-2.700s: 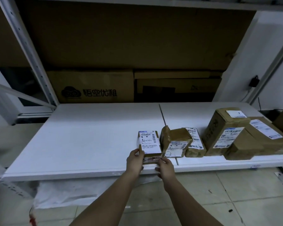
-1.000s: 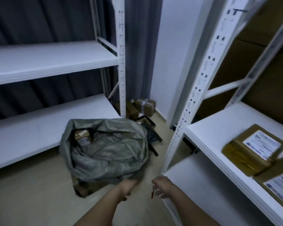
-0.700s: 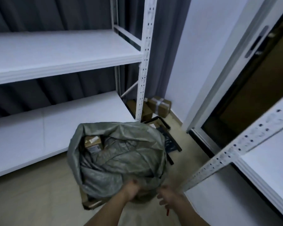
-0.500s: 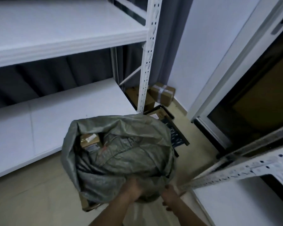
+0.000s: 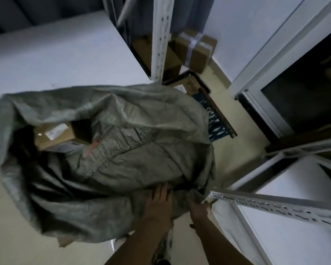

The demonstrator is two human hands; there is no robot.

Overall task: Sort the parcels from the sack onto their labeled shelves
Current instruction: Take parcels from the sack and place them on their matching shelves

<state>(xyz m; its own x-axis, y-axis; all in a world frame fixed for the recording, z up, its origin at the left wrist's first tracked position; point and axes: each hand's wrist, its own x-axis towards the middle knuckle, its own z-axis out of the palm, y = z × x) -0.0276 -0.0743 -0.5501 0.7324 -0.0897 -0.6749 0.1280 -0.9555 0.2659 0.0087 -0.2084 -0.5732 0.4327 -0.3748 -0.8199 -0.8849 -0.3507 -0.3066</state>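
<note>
From the head view, the grey sack slumps on the floor beside the low white shelf, one brown parcel showing in its dark mouth. The left hand lies flat, fingers straight, on the near cloth; the right hand pinches a fold at the rim. Best to draw that near edge back and down, so the mouth opens wide before reaching for the parcel.

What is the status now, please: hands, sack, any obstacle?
Left hand flat on sack, fingers straight. Right hand grips sack edge. One parcel visible in opening. Shelf post close at right.
</note>
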